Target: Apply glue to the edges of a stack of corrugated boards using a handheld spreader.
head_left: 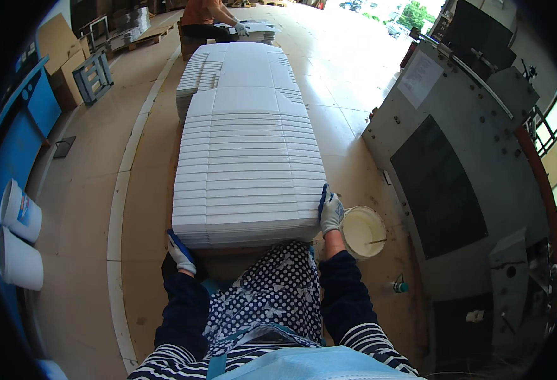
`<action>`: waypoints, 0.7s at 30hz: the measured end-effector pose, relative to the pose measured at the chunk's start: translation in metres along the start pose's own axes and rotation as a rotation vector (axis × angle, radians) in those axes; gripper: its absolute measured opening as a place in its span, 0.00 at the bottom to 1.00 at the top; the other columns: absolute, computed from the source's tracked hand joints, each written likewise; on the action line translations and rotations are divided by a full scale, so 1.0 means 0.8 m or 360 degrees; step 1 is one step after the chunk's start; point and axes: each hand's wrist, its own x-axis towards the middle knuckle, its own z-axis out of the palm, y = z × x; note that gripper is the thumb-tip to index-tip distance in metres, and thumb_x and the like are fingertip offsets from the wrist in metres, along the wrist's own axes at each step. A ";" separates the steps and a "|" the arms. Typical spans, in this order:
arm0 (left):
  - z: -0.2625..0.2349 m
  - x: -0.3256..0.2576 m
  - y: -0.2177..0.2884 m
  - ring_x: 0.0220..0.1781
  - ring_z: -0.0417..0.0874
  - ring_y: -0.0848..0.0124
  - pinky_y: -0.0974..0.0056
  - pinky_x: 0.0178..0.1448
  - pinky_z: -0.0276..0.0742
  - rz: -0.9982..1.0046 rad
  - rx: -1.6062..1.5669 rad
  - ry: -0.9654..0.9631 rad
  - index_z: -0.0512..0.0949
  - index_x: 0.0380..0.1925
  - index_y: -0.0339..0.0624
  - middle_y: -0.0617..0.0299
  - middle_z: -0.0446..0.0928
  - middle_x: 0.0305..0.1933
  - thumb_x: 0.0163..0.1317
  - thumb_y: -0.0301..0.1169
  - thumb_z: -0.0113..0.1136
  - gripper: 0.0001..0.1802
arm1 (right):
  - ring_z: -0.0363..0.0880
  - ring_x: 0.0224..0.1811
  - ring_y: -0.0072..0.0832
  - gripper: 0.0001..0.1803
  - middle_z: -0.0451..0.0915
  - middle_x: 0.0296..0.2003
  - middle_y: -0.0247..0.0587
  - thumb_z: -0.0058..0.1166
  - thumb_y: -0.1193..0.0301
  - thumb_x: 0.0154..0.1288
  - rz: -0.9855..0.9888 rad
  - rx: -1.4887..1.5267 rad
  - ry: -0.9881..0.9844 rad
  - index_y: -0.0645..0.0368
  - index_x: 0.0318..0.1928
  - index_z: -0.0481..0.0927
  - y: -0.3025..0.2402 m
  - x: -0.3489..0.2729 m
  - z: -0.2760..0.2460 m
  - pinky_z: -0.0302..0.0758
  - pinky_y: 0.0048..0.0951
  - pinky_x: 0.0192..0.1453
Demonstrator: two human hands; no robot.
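A long stack of flat white cardboard blanks (253,171) lies in front of me, its layers fanned in overlapping steps toward the far end. Against its near left corner rests my left hand (181,254), in a white glove with a blue palm, fingers stretched along the edge. My right hand (331,211), gloved the same way, lies flat along the near right side with its fingers extended. The undersides of both hands are partly hidden. A patterned apron (262,297) covers my lap just below the stack.
Right of the stack stands a bucket of pale paste (363,232) with a stick in it. A big grey machine (455,164) fills the right side. Two white buckets (22,259) stand left, beside a blue machine (41,107). Another person (205,16) works at the far end.
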 end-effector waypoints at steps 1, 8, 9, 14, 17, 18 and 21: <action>0.005 0.001 -0.002 0.54 0.66 0.68 0.69 0.58 0.59 0.0006 -0.0021 0.0010 0.63 0.54 0.31 0.55 0.66 0.54 0.65 0.48 0.39 0.30 | 0.75 0.33 0.51 0.34 0.77 0.28 0.59 0.29 0.44 0.62 0.0002 0.0008 0.0000 0.64 0.32 0.76 0.000 0.002 -0.002 0.69 0.44 0.39; 0.005 -0.004 0.021 0.54 0.66 0.68 0.70 0.59 0.58 0.0068 -0.0061 -0.0035 0.62 0.55 0.30 0.55 0.66 0.55 0.66 0.45 0.38 0.29 | 0.75 0.33 0.52 0.33 0.76 0.28 0.59 0.29 0.45 0.63 -0.0028 -0.0004 0.0022 0.63 0.31 0.76 -0.006 0.003 0.012 0.69 0.45 0.39; 0.008 -0.005 0.030 0.54 0.66 0.67 0.70 0.59 0.58 0.0067 -0.0056 -0.0021 0.62 0.55 0.30 0.55 0.66 0.55 0.66 0.45 0.38 0.28 | 0.75 0.33 0.52 0.33 0.76 0.28 0.59 0.28 0.45 0.63 -0.0040 -0.0006 0.0032 0.63 0.31 0.76 -0.006 0.004 0.015 0.69 0.45 0.39; -0.006 0.015 0.018 0.55 0.65 0.68 0.70 0.60 0.57 0.0089 -0.0135 -0.0046 0.61 0.56 0.30 0.55 0.65 0.56 0.66 0.44 0.37 0.28 | 0.75 0.32 0.51 0.33 0.76 0.28 0.57 0.28 0.45 0.63 -0.0074 0.0004 0.0023 0.62 0.31 0.76 -0.013 0.003 0.022 0.69 0.45 0.38; -0.010 0.020 0.002 0.55 0.65 0.68 0.70 0.60 0.57 0.0088 -0.0180 -0.0093 0.60 0.57 0.31 0.55 0.64 0.56 0.66 0.44 0.37 0.28 | 0.75 0.32 0.51 0.33 0.76 0.28 0.57 0.28 0.45 0.63 -0.0056 -0.0011 0.0008 0.62 0.31 0.76 -0.013 0.003 0.021 0.69 0.45 0.38; -0.010 0.020 0.001 0.55 0.65 0.68 0.70 0.60 0.56 0.0086 -0.0177 -0.0103 0.60 0.57 0.31 0.55 0.64 0.56 0.66 0.44 0.37 0.29 | 0.75 0.32 0.51 0.33 0.76 0.28 0.57 0.28 0.45 0.63 -0.0039 -0.0022 -0.0002 0.62 0.31 0.76 -0.012 0.003 0.020 0.69 0.45 0.38; 0.001 0.012 0.011 0.55 0.65 0.68 0.70 0.60 0.57 0.0068 -0.0134 -0.0093 0.60 0.57 0.31 0.55 0.64 0.56 0.66 0.45 0.37 0.28 | 0.75 0.32 0.51 0.33 0.76 0.28 0.57 0.28 0.45 0.63 -0.0019 -0.0032 -0.0005 0.62 0.31 0.76 -0.009 0.005 0.018 0.69 0.45 0.39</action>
